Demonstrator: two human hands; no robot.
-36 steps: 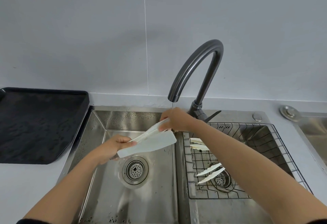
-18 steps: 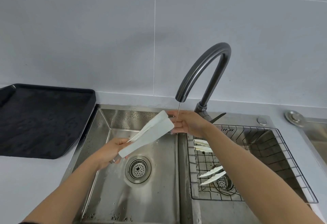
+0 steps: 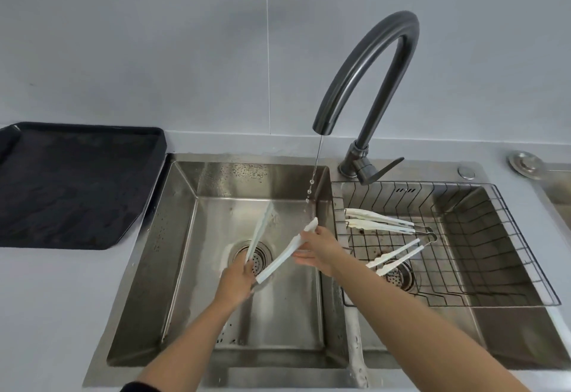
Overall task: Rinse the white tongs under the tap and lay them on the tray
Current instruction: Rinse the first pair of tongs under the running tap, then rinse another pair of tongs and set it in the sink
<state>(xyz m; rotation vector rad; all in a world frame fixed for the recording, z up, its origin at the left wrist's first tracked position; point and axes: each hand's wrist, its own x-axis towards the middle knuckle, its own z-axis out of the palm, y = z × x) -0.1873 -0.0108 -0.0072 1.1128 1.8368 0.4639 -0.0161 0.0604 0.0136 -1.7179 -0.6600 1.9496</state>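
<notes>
Gripping the hinge end of the white tongs [image 3: 279, 260], the left hand [image 3: 236, 283] curls its fingers round the point where the two arms meet, low over the left basin [image 3: 185, 237] and just above the drain [image 3: 262, 256]. The tongs stand spread in a wide V: one arm rises steeply toward the back of the basin, the other slants up to the right. On that right arm, near its tip, the right hand [image 3: 321, 251] pinches the plastic between thumb and fingers, with its lower fingers stretched out beneath. A thin stream of water [image 3: 316, 162] falls from the dark curved tap [image 3: 370, 51] and breaks into drops just above the tip that the right hand holds. So the tongs are in both hands, in the air over the left basin, well apart from the black tray [image 3: 77, 187], which lies on the grey counter [image 3: 46, 299] just left of the sink. In the right basin sits a wire basket [image 3: 494, 193], and in it lie two more pairs of white tongs: one pair [image 3: 380, 221] near the back left corner, the other pair [image 3: 397, 252] slanting below it, their hinge ends close together.
</notes>
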